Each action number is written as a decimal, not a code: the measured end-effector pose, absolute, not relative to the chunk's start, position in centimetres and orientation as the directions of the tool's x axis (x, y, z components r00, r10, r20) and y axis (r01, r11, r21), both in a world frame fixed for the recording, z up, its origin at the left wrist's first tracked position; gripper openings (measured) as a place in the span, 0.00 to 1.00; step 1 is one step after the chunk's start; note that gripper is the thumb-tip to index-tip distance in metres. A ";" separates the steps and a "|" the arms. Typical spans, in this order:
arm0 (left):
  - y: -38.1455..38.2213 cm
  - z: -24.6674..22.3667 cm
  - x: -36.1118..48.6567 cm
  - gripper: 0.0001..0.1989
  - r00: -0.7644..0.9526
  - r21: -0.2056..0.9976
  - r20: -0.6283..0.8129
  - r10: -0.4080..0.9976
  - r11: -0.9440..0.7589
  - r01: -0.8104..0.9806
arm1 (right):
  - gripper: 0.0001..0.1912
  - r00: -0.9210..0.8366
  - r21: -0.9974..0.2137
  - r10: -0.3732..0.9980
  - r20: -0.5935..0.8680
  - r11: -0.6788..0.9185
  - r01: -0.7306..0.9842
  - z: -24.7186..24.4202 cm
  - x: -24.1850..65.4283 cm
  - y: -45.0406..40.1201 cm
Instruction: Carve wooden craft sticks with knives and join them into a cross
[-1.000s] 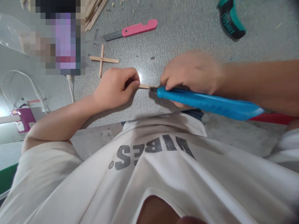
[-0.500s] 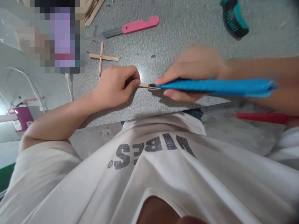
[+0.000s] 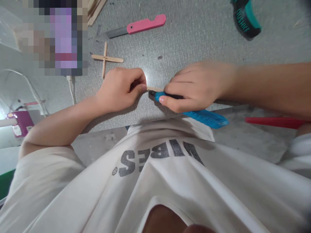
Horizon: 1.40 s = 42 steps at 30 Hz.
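My left hand [image 3: 122, 89] is closed at the table's front part, thumb and forefinger pinching one end of a flat wooden craft stick [image 3: 155, 88]. From the right, my right hand [image 3: 194, 89] grips a blue utility knife [image 3: 206, 118], its dark front end beside the stick close to my left fingertips. The knife's handle slants down toward my shirt, past the table edge; my fingers cover its middle. The stick's right end is hidden under my right fingers. Behind my left hand, two craft sticks lie crossed [image 3: 113, 59].
A pink-handled knife [image 3: 147, 24] lies blade out on the grey table [image 3: 194, 42]. More wooden sticks [image 3: 96, 13] are at the top left, near a white cable [image 3: 72, 87]. A black and teal curved object [image 3: 246, 21] sits at the top right.
My right hand has shifted slightly left and turned the blue knife, so its rear end now points down toward me rather than right. My left hand keeps its pinch on the stick.
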State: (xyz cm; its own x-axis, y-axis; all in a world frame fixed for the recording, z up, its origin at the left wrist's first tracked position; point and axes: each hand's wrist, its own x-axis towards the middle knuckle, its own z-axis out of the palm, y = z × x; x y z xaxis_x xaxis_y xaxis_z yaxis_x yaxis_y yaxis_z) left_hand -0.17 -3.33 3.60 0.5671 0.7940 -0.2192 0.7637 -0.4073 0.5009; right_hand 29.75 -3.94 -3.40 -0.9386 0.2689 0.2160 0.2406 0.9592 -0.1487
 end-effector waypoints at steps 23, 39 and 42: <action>-3.1 3.6 -0.4 0.06 0.589 0.518 -0.211 0.780 -0.421 0.744 | 0.37 -0.921 -0.184 0.301 0.249 0.948 0.260 -2.3 28.5 -4.3; -2.5 4.2 -0.3 0.09 0.586 0.521 -0.259 0.768 -0.400 0.755 | 0.39 -0.928 -0.213 0.301 0.219 0.943 0.255 -2.0 28.5 -4.0; -2.5 4.3 -0.3 0.09 0.578 0.499 -0.276 0.768 -0.399 0.769 | 0.37 -0.948 -0.204 0.262 0.180 0.953 0.224 -1.6 28.1 -3.8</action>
State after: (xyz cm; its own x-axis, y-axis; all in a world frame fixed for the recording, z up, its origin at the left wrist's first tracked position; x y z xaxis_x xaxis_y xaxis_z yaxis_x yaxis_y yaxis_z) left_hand -0.29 -2.53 4.32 0.5776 0.7682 -0.2760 0.7692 -0.3990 0.4991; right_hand 28.07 -3.75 -1.55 -0.9483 0.2617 0.1796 0.2245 0.9530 -0.2035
